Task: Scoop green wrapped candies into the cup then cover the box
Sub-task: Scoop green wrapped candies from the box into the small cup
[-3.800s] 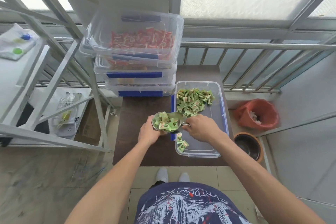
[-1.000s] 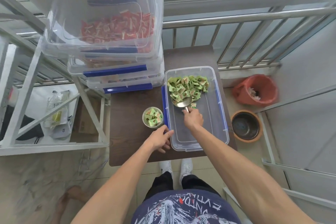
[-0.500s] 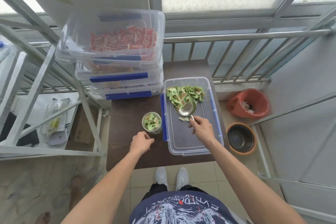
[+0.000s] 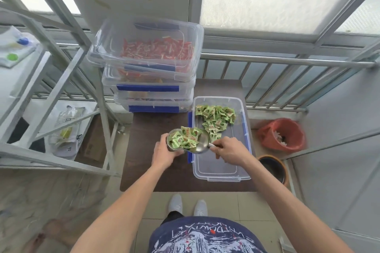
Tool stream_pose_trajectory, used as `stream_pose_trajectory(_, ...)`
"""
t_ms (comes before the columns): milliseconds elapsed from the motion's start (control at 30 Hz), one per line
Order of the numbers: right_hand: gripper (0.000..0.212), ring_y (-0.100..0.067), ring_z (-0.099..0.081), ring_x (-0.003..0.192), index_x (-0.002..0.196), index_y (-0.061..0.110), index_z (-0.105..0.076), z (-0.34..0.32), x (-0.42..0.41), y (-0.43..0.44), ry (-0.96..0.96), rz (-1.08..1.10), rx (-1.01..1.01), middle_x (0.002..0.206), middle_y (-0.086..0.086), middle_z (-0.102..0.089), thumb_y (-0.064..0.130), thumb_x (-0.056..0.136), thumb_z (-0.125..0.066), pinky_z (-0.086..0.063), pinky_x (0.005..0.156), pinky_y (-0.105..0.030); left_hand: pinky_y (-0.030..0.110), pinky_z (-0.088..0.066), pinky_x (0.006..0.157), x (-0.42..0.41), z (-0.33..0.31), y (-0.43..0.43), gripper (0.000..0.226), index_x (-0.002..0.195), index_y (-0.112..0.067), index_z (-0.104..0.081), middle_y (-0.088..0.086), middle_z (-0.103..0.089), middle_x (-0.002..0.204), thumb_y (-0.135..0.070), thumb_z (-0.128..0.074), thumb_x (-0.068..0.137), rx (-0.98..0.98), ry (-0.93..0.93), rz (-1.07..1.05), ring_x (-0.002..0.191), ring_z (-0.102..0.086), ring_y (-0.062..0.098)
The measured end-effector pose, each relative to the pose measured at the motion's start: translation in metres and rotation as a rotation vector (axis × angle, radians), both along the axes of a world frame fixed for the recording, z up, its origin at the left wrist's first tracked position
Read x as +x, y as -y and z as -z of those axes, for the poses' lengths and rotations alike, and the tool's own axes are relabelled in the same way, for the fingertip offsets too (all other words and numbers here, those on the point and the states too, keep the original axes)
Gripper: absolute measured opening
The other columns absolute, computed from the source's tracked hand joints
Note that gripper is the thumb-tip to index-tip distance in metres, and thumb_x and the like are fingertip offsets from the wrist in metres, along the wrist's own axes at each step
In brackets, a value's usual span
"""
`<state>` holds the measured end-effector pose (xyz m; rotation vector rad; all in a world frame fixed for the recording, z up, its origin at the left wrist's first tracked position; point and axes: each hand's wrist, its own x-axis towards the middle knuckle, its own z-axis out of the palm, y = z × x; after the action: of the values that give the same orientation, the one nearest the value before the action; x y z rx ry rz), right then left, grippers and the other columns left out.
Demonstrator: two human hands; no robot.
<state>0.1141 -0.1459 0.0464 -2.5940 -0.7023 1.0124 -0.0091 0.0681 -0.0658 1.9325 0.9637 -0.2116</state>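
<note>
An open clear plastic box (image 4: 240, 170) with blue clips lies on the right of a dark wooden table (image 4: 144, 170). A heap of green wrapped candies (image 4: 216, 118) fills its far end. My left hand (image 4: 164, 153) grips a small cup (image 4: 174, 145) heaped with green candies, just left of the box. My right hand (image 4: 230, 151) holds the handle of a metal scoop (image 4: 200, 144), whose bowl tilts against the cup's rim with candies spilling between them. No lid for the box is in view.
Three stacked clear boxes (image 4: 152, 80) stand at the table's back left; the top one holds red candies. A metal rack (image 4: 51, 88) stands left. A red bin (image 4: 281, 135) and a dark pot (image 4: 271, 167) sit on the floor right. A railing (image 4: 287, 61) runs behind.
My right hand has brought the scoop from the candy heap over to the cup. My left hand, free before, now grips the cup, which is much fuller.
</note>
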Motion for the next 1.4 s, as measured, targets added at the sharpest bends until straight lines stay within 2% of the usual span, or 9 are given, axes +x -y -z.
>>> stream_pose_trajectory(133,0.034,-0.027,-0.068,0.081,0.080,0.020,-0.068,-0.012,-0.004,-0.018,0.060,-0.015,-0.096,0.085,-0.001,-0.074,0.044,0.098,-0.052,-0.058,0.078,-0.042,0.044,-0.050,0.096,0.002,-0.012,0.001,0.074,0.130,-0.030,-0.049,0.007,-0.056,0.123,-0.037,-0.093,0.071,-0.006,-0.023,0.008,0.111,-0.058,0.028)
stream_pose_trajectory(300,0.022,-0.035,-0.059,0.080,0.088,0.011,-0.061,-0.040,-0.011,-0.050,0.126,-0.059,-0.160,0.102,-0.015,-0.069,0.031,0.094,-0.054,-0.049,0.071,-0.036,0.046,-0.052,0.093,0.002,-0.016,0.002,0.072,0.126,-0.028,-0.049,0.008,-0.058,0.119,-0.038,-0.093,0.070,0.040,-0.059,0.034,0.111,-0.062,0.034)
stream_pose_trajectory(433,0.030,-0.037,-0.066,0.098,0.113,0.005,-0.064,-0.072,-0.017,-0.073,0.186,-0.145,-0.228,0.111,-0.016,-0.065,0.022,0.091,-0.053,-0.051,0.074,-0.038,0.047,-0.054,0.090,0.003,-0.018,0.001,0.069,0.118,-0.028,-0.048,0.007,-0.061,0.116,-0.040,-0.094,0.068,0.057,-0.070,0.048,0.107,-0.064,0.031)
stream_pose_trajectory(633,0.005,-0.032,-0.061,0.081,0.090,0.013,-0.054,-0.100,-0.016,-0.085,0.303,-0.218,-0.266,0.095,-0.009,-0.062,0.018,0.090,-0.054,-0.053,0.071,-0.036,0.050,-0.055,0.093,0.004,-0.015,-0.001,0.065,0.110,-0.032,-0.047,0.003,-0.064,0.114,-0.043,-0.094,0.066,0.062,-0.064,0.035,0.107,-0.065,0.029)
stream_pose_trajectory(733,0.014,-0.029,-0.055,0.077,0.098,0.012,-0.064,-0.105,-0.012,-0.084,0.399,-0.213,-0.259,0.101,-0.009,-0.067,0.019,0.090,-0.055,-0.047,0.066,-0.034,0.047,-0.054,0.091,0.004,-0.016,-0.001,0.065,0.111,-0.032,-0.046,0.004,-0.064,0.116,-0.042,-0.094,0.067,0.069,-0.070,0.036,0.108,-0.064,0.030)
stream_pose_trajectory(833,0.015,-0.032,-0.062,0.084,0.098,0.012,-0.065,-0.111,-0.009,-0.087,0.435,-0.225,-0.248,0.102,-0.010,-0.068,0.022,0.089,-0.060,-0.045,0.067,-0.033,0.048,-0.054,0.090,0.003,-0.015,-0.002,0.065,0.108,-0.032,-0.045,0.004,-0.065,0.114,-0.044,-0.093,0.066,0.077,-0.076,0.041,0.108,-0.065,0.030)
stream_pose_trajectory(933,0.019,-0.035,-0.068,0.094,0.100,0.010,-0.066,-0.114,-0.012,-0.094,0.439,-0.230,-0.251,0.097,-0.011,-0.064,0.024,0.088,-0.066,-0.046,0.070,-0.034,0.049,-0.054,0.091,0.003,-0.015,-0.002,0.065,0.108,-0.030,-0.044,0.005,-0.065,0.115,-0.044,-0.093,0.067,0.088,-0.080,0.054,0.108,-0.065,0.031)
stream_pose_trajectory(1067,0.003,-0.035,-0.069,0.088,0.091,0.013,-0.062,-0.100,-0.024,-0.103,0.436,-0.228,-0.192,0.097,-0.011,-0.068,0.013,0.089,-0.060,-0.047,0.066,-0.034,0.048,-0.054,0.089,0.003,-0.016,-0.002,0.065,0.107,-0.030,-0.044,0.004,-0.066,0.113,-0.045,-0.092,0.067,0.085,-0.077,0.052,0.106,-0.065,0.031)
stream_pose_trajectory(1400,0.005,-0.037,-0.068,0.088,0.086,0.010,-0.051,-0.069,-0.035,-0.108,0.325,-0.218,-0.192,0.098,-0.015,-0.066,0.013,0.087,-0.056,-0.048,0.065,-0.036,0.044,-0.051,0.082,0.004,-0.015,-0.005,0.061,0.108,-0.028,-0.044,0.005,-0.065,0.112,-0.042,-0.091,0.071,0.082,-0.088,0.067,0.104,-0.065,0.031)
